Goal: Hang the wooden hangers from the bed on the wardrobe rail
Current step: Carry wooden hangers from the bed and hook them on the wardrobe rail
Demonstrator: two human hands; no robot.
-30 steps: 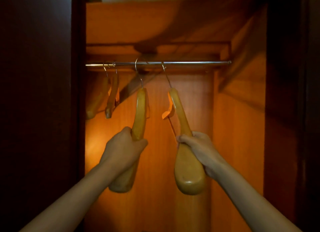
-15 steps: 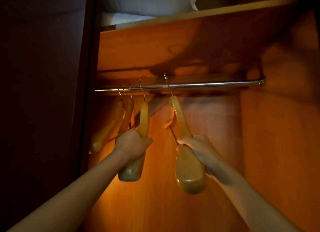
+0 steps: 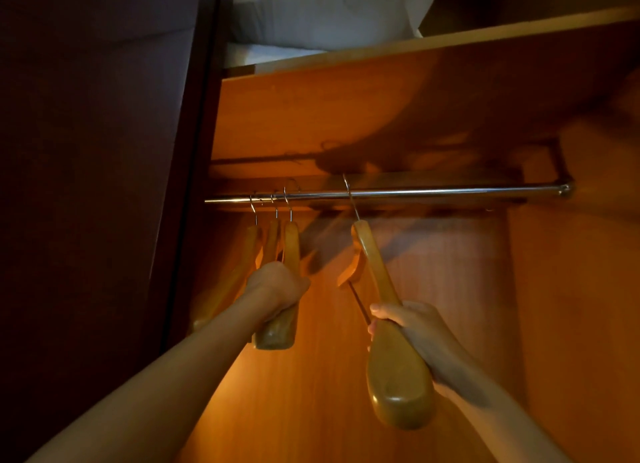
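Four wooden hangers are hanging by their hooks on the wardrobe rail [image 3: 433,193]. Left hand [image 3: 277,286] is gripping the third hanger [image 3: 290,244]; right hand [image 3: 412,327] is gripping the fourth hanger [image 3: 377,272].

Head view tilts upward, close into the wardrobe, facing its rail [image 3: 415,193] from below.

The inside of the wardrobe is orange-brown wood, and a warm light shines on its back panel [image 3: 311,376] from below. A wooden shelf [image 3: 450,40] is above, with white bedding [image 3: 322,16] on it. At the left stands a dark door [image 3: 93,185], mostly in shadow.
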